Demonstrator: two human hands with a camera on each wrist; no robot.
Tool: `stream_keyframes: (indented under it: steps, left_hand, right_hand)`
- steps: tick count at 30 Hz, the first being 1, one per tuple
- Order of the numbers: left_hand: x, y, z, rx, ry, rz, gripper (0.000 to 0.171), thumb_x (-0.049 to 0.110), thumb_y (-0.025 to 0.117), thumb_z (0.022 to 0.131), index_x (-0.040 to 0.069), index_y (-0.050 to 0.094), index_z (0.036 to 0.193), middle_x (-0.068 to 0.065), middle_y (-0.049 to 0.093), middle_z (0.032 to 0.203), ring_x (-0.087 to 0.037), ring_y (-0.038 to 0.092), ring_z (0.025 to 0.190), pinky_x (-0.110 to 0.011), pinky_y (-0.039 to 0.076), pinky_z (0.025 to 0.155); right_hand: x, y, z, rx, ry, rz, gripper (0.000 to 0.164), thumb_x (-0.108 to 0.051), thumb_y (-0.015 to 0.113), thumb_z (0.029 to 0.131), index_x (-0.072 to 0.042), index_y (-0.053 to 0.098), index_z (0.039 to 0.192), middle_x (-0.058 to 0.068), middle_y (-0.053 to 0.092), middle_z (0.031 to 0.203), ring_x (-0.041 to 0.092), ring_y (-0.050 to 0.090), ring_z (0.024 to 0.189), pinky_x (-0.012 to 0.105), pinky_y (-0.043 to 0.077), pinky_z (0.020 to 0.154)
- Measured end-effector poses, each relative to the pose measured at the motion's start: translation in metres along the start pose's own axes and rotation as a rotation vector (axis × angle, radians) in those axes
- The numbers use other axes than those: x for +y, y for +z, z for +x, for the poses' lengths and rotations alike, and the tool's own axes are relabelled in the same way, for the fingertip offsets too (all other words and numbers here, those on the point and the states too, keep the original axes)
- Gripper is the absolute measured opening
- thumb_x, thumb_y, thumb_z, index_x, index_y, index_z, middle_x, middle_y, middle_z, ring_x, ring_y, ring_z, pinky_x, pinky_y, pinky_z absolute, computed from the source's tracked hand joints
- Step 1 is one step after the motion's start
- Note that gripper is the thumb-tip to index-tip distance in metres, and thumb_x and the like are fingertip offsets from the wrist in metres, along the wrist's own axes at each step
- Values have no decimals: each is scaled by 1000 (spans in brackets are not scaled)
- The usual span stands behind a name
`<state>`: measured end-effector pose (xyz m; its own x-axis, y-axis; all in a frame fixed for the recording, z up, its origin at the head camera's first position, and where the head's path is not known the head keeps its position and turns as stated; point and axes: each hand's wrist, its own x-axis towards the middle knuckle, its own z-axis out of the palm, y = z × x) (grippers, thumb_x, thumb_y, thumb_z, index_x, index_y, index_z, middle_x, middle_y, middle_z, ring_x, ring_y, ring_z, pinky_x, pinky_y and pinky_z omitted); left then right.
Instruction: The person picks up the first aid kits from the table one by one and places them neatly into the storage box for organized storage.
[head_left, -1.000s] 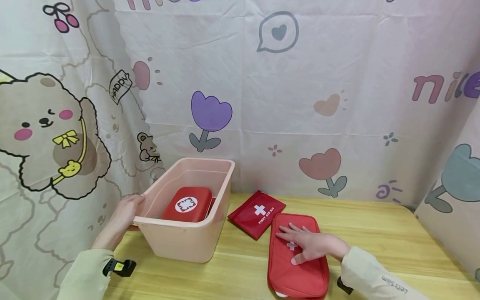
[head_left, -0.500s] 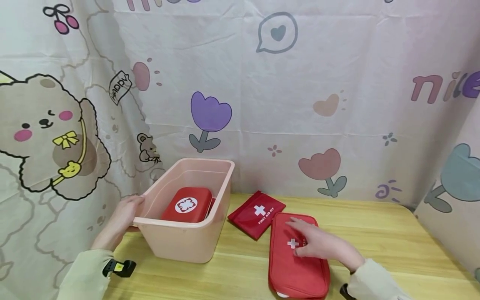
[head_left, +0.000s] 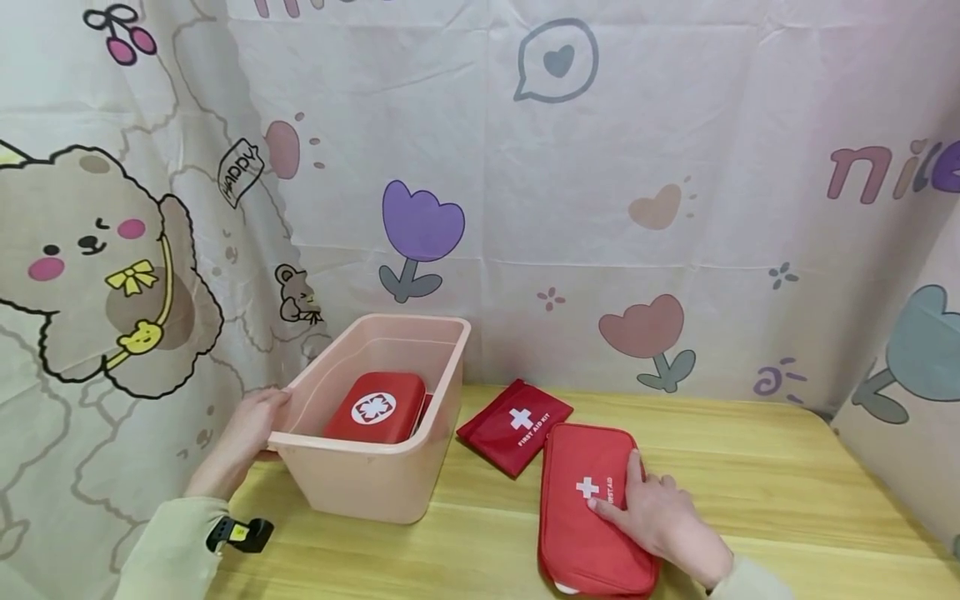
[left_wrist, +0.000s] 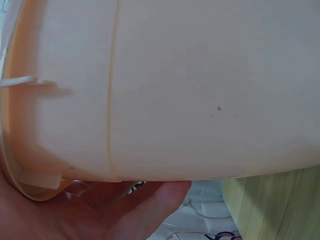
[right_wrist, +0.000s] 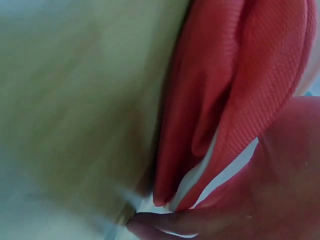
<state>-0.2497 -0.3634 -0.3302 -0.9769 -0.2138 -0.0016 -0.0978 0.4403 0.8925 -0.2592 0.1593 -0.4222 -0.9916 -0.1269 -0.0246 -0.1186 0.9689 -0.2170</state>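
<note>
At the left, my left hand (head_left: 258, 417) grips the left rim of a pale pink plastic bin (head_left: 367, 479). The left wrist view has its fingers (left_wrist: 155, 205) against the bin's outer wall (left_wrist: 210, 100). A red case (head_left: 378, 408) with a white round emblem lies inside the bin. On the table, my right hand (head_left: 663, 517) holds the right edge of a red first aid pouch (head_left: 581, 546), thumb on top and fingers down its side. From the right wrist, the pouch's side (right_wrist: 220, 85) shows close up, with a white strip along its seam.
A flat dark red first aid kit pouch (head_left: 510, 429) lies between the bin and the larger pouch, touching or nearly touching the latter. The wooden table (head_left: 750, 467) ends at a printed cloth backdrop (head_left: 540, 200) behind and on both sides.
My right hand has lifted off the pouch's top, where it lay flat, and moved to its right edge. The left hand and bin stay in place.
</note>
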Motion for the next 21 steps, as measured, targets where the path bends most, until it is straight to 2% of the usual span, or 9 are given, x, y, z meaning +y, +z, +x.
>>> stream_keyframes:
  steps: [4, 10, 13, 17, 21]
  left_hand:
    - [-1, 1, 0, -3, 2, 3, 57, 40, 27, 107, -8, 37, 136, -32, 43, 125, -37, 51, 105, -40, 56, 69]
    - [-1, 1, 0, -8, 15, 16, 59, 40, 26, 107, -9, 36, 138, -33, 43, 127, -38, 51, 107, -40, 56, 70]
    - [0, 1, 0, -7, 15, 22, 59, 40, 25, 107, -9, 35, 139, -33, 42, 127, -39, 50, 107, -40, 56, 70]
    - [0, 2, 0, -8, 9, 18, 60, 41, 25, 107, -8, 35, 139, -33, 42, 128, -39, 50, 108, -40, 56, 71]
    - [0, 2, 0, -8, -1, 4, 60, 41, 26, 106, -8, 33, 140, -34, 40, 131, -41, 48, 111, -40, 56, 71]
  right_hand:
    - [1, 0, 3, 20, -9, 109, 117, -65, 76, 72, 13, 25, 144, 20, 58, 101, 33, 52, 88, 45, 52, 68]
    - [4, -1, 8, 27, -32, 329, 108, -47, 88, 67, 9, 28, 139, 10, 55, 90, 21, 56, 74, 35, 52, 60]
    - [7, -1, 12, 20, -20, 418, 109, -40, 91, 64, 7, 29, 139, 8, 57, 91, 18, 57, 75, 35, 54, 62]
    - [13, 0, 17, 14, -2, 481, 109, -37, 93, 63, 9, 29, 140, 8, 61, 96, 19, 58, 81, 39, 54, 71]
    - [20, 2, 19, 6, -1, 600, 90, -24, 91, 68, 12, 38, 131, 9, 62, 96, 21, 61, 82, 41, 55, 75]
